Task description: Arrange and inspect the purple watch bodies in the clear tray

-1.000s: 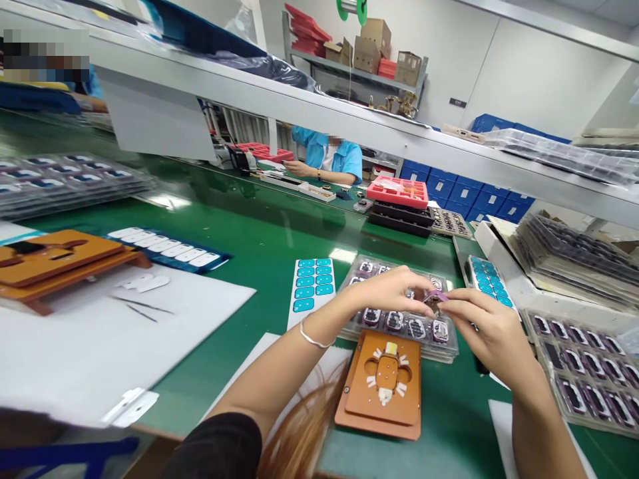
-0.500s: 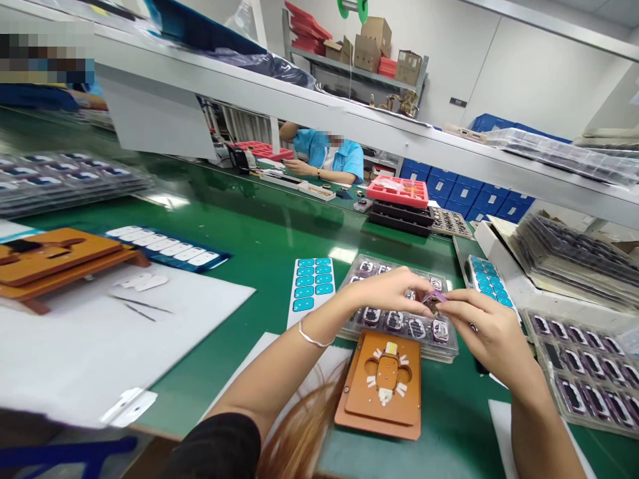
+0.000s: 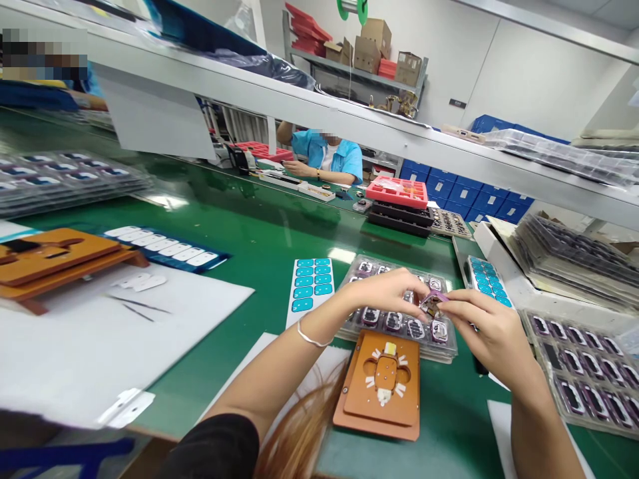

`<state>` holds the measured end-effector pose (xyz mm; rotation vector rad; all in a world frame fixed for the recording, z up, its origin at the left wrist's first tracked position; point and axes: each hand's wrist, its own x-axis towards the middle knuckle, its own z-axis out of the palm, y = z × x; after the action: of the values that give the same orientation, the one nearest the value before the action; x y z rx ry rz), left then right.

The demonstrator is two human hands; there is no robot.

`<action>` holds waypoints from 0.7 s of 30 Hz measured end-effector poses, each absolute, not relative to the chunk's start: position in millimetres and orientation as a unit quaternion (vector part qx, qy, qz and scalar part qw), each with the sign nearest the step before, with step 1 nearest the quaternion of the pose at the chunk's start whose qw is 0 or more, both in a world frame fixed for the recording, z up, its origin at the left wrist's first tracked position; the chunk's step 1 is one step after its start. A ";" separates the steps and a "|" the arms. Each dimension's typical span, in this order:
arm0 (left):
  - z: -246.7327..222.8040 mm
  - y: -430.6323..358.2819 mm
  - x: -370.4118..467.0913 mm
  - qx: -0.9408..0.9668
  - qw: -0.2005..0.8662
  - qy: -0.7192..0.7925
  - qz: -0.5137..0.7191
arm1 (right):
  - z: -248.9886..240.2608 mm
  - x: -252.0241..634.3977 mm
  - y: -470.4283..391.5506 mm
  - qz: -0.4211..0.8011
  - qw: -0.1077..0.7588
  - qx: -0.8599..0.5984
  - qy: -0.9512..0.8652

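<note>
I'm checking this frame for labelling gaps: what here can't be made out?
Head view only:
- Small part pinched between left hand and right hand: too small, half covered by fingertips; its type is unclear.
- Clear tray: its middle is hidden behind both hands.
- Tray at right: cut off by the frame edge.
- Orange jig: markings too small to read.

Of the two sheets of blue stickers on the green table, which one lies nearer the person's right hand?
The sheet right of the clear parts tray, just beyond the right hand; the other sheet lies left of that tray.
</note>
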<state>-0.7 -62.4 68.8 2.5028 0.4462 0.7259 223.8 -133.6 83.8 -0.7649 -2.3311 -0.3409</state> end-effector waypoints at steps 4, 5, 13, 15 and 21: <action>67.9 -62.4 -1.0 0.919 0.228 0.178 0.267 | 84.8 223.6 -134.2 -0.128 0.329 -0.295 -0.888; 68.0 -62.6 -1.0 0.919 0.224 0.182 0.268 | 85.2 223.5 -134.4 -0.127 0.328 -0.296 -0.888; 70.0 -63.0 -1.8 0.922 0.216 0.177 0.269 | 86.6 223.9 -135.3 -0.113 0.305 -0.307 -0.894; 70.1 -63.0 -2.0 0.922 0.217 0.178 0.268 | 87.1 224.1 -135.4 -0.112 0.304 -0.308 -0.894; 69.7 -62.2 -3.7 0.916 0.228 0.182 0.276 | 89.6 224.4 -136.0 -0.118 0.307 -0.311 -0.892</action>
<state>-3.7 -62.2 69.7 2.5222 0.5024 0.7613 224.4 -136.0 89.6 -0.8221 -2.3593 -0.3126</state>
